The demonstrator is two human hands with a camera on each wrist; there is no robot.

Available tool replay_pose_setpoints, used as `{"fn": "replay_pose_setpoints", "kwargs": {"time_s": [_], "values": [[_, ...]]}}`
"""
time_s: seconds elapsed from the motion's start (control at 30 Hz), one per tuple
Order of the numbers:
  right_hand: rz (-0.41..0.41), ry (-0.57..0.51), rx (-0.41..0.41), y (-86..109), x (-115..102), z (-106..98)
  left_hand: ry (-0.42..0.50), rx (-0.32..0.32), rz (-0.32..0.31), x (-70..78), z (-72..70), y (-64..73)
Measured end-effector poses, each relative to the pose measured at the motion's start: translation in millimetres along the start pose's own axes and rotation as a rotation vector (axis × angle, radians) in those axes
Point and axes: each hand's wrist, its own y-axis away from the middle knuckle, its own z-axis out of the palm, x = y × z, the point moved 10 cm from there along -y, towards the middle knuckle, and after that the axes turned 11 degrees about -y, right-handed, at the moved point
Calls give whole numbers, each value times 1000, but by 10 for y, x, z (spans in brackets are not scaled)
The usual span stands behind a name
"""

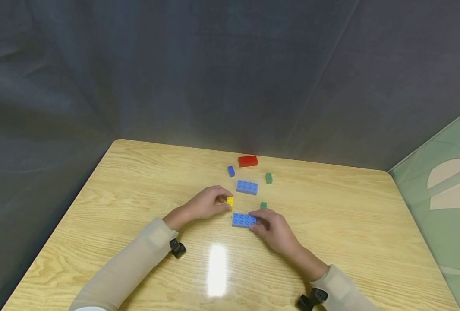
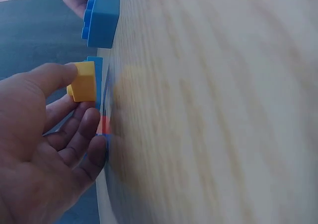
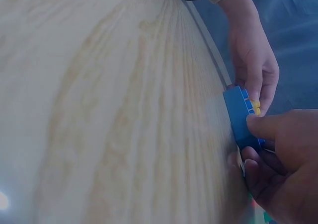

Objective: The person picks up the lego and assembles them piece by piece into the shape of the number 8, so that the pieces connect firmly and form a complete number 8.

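My left hand (image 1: 206, 204) pinches a small yellow brick (image 1: 230, 201) between thumb and fingers, just above the table; the left wrist view shows the yellow brick (image 2: 83, 81) at my thumb tip. My right hand (image 1: 270, 228) grips the right end of a flat blue brick (image 1: 243, 220) lying on the wooden table (image 1: 331, 224). In the right wrist view my thumb presses on the blue brick (image 3: 239, 115), with the yellow brick (image 3: 255, 105) just behind it. The two bricks are a short gap apart.
Behind the hands lie a second blue plate brick (image 1: 247, 187), a small blue brick (image 1: 231, 171), a red brick (image 1: 247, 161) and two small green bricks (image 1: 268, 178) (image 1: 263, 205). A dark curtain backs the table.
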Motion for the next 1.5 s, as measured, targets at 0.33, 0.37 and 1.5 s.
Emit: {"fn": "replay_pose_setpoints", "kwargs": {"time_s": [0.33, 0.37, 1.5], "values": [[-5, 3, 3, -5, -13, 2, 29, 16, 33, 103, -34, 50], [-4, 3, 1, -7, -13, 2, 35, 17, 38, 113, -34, 53], [7, 2, -7, -19, 32, 2, 78, -8, 134, 340, 141, 175]]}}
